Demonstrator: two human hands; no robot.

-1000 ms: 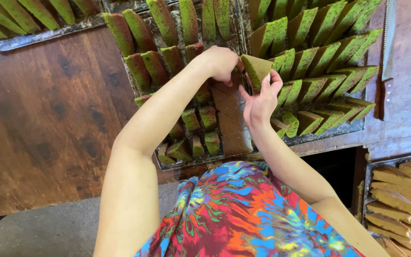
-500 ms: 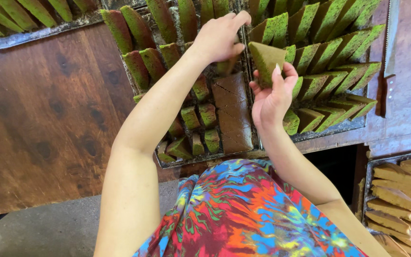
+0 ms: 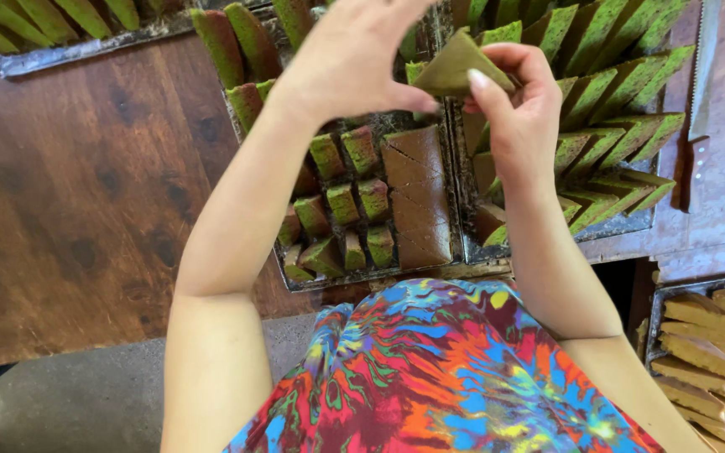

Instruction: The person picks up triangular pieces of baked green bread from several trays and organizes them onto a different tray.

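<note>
My right hand point(image 3: 518, 109) pinches a triangular slice of green-and-brown cake point(image 3: 459, 67) above the trays. My left hand point(image 3: 354, 54) reaches across with fingers spread, its thumb tip touching the slice's left corner. Below them a metal tray point(image 3: 379, 275) holds small green-brown cake pieces point(image 3: 341, 205) and an uncut brown strip scored into triangles point(image 3: 417, 197). A second tray point(image 3: 623, 226) to the right is packed with upright triangular slices point(image 3: 614, 126).
A long knife point(image 3: 696, 101) lies on the wooden table's right side. Another tray of green slices point(image 3: 52, 25) sits at the far left. A lower tray of tan cake slices point(image 3: 715, 335) stands at bottom right. Bare dark wood point(image 3: 69, 210) spreads to the left.
Both hands have risen toward the camera with the slice. My left hand has come off the tray and met the slice held by my right hand.
</note>
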